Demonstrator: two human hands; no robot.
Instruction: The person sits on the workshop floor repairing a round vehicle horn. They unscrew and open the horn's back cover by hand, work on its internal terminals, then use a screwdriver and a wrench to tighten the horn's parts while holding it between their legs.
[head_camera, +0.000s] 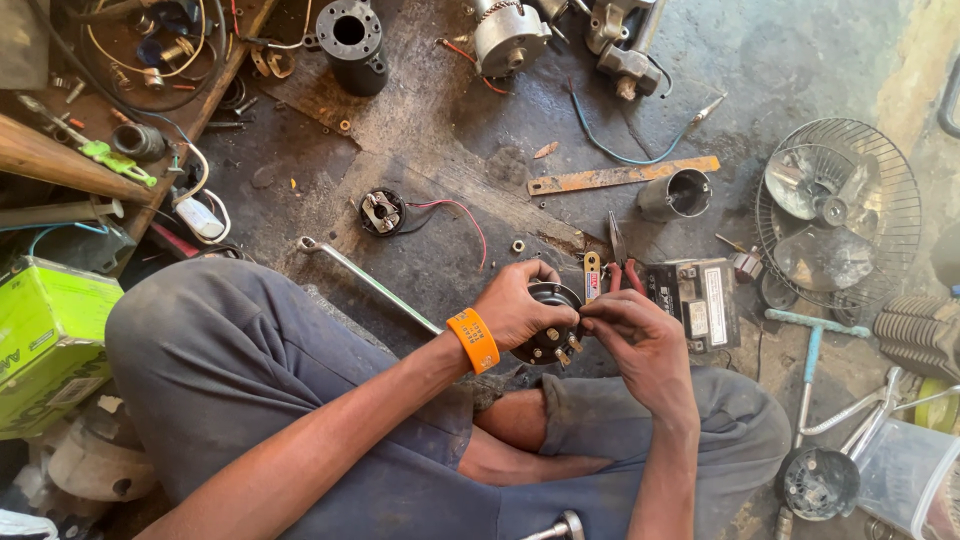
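The person sits cross-legged on the grimy floor, and both hands meet over the lap near the middle of the view. The left hand (515, 305), with an orange wristband (474, 340) on its wrist, wraps its fingers closed around the rim of a round black motor part (548, 335). The right hand (640, 340) comes in from four o'clock, its fingertips pinched shut on something small at the part's right edge; what they pinch is too small to tell.

Room to move is tight. At three o'clock of the hands, just beside them, lies one small black battery (695, 300), with one pair of red-handled pliers (620, 262) just above at one o'clock. At ten o'clock one long spanner (365, 280) runs slantwise, its lower end passing under the left wrist. The barest stretch of floor lies at twelve o'clock, between the hands and one rusty flat bar (620, 177).

Further off: one black disc with red wires (382, 212) at eleven o'clock, one grey metal cup (676, 194) at one o'clock, one wire fan guard (838, 215) at two o'clock by the right edge, and one green box (50, 340) at nine o'clock by the left edge. One black cylinder (350, 42) stands near the top edge.
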